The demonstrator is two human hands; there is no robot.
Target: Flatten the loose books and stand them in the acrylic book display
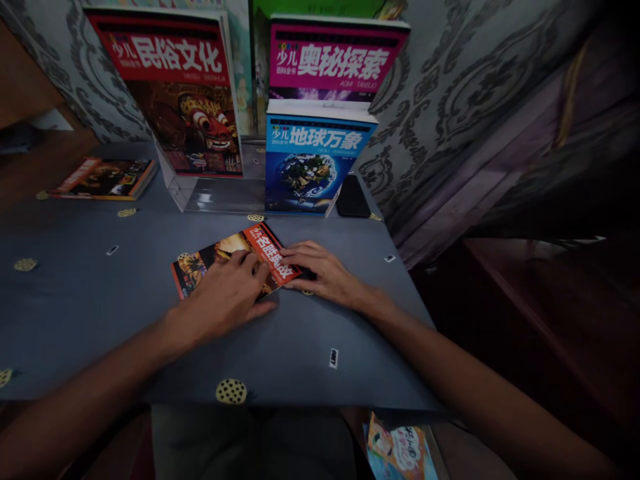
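A book (pixel 277 248) with a red title band and a dark pictured cover lies slantwise on the blue-grey tablecloth. Across the lower middle of its cover rests my left hand (pixel 225 287), fingers apart and slightly bent, the thumb off the near edge. My right hand (pixel 320 272) is at the title end on the right, its fingers and thumb around that end at the corner. Part of the cover is hidden under my left hand.
Beyond the hands, a clear acrylic stand (pixel 225 195) holds a red book (pixel 193 113), a magenta book (pixel 330 57) and a blue book (pixel 305 167). Another book (pixel 105 179) lies flat at the left. A black phone-like object (pixel 354 197) is beside the stand. Below the table's front edge is a colourful booklet (pixel 400 450).
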